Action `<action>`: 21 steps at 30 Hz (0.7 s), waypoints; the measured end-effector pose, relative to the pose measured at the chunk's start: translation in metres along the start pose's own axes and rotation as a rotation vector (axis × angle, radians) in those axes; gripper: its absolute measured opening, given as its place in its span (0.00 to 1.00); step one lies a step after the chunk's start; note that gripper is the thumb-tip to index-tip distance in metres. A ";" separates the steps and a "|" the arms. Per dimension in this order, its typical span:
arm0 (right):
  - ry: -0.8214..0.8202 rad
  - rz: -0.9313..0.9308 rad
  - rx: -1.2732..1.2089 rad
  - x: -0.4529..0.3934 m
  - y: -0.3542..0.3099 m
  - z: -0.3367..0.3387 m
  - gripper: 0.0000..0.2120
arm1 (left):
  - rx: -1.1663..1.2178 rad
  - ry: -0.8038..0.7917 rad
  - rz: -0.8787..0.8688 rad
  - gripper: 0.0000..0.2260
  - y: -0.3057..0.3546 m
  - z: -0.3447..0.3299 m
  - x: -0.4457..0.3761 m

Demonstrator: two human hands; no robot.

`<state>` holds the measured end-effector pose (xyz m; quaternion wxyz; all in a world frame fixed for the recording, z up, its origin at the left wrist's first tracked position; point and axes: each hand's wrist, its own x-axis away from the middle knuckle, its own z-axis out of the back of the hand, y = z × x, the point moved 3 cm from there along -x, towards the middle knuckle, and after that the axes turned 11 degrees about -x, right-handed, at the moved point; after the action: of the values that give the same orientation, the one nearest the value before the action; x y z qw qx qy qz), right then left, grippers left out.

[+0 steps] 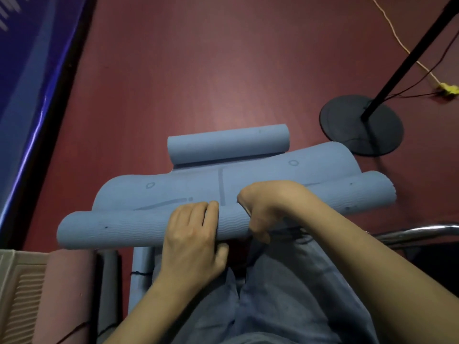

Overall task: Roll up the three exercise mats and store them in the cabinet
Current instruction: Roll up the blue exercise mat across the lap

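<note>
Both hands hold the near roll of the blue exercise mat [154,227]. Left hand [193,234] lies over the top of the roll, fingers curled round its far side and thumb at its near side. Right hand [263,209] grips the roll just beside the left, fingers hooked down over its near side; the fingertips are hidden beneath the hand.

The mat lies on the red floor [211,70], crosswise in front of my knees. Its near end is rolled into a tube under my hands. Its middle section is flat, with printed circles and lines facing up. Its far end curls into a second, shorter roll [228,144].

At the lower left edge of the floor, a pink rolled mat [67,294] stands beside a pale ribbed panel [19,289]. A grey roll [109,294] stands just right of the pink one.

A black round stand base [347,135] with a slanted pole rests on the floor towards the far right corner, near the mat but apart from it. A yellow cord [400,43] runs across the floor behind it.
</note>
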<state>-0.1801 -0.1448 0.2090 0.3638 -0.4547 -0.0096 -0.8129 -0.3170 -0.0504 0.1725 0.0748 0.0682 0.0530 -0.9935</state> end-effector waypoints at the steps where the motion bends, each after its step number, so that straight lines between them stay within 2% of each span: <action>1: 0.007 -0.001 0.006 0.000 0.000 0.000 0.20 | -0.017 0.002 0.006 0.28 0.000 -0.002 -0.002; 4: 0.100 -0.004 0.038 0.002 0.003 -0.004 0.21 | -0.078 -0.009 -0.003 0.25 -0.002 -0.003 -0.010; 7: 0.362 0.019 0.081 0.008 0.009 -0.014 0.26 | -0.136 -0.064 -0.039 0.21 -0.004 -0.005 -0.020; 11: 0.695 0.088 0.228 0.016 0.006 -0.025 0.29 | -0.194 -0.190 -0.086 0.22 -0.008 0.002 -0.039; 14: 0.826 0.092 0.271 0.010 0.000 -0.033 0.29 | -0.172 -0.271 -0.108 0.20 -0.013 0.010 -0.058; 17: 0.930 0.094 0.209 0.005 -0.002 -0.041 0.30 | -0.081 -0.419 -0.139 0.22 -0.022 0.009 -0.075; 21: 0.960 0.064 0.150 -0.003 -0.001 -0.042 0.30 | -0.065 -0.494 -0.170 0.23 -0.026 0.006 -0.081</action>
<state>-0.2106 -0.1566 0.1827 0.3838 -0.0010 0.1148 -0.9163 -0.2426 -0.0146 0.1924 0.0038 -0.1838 0.0705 -0.9804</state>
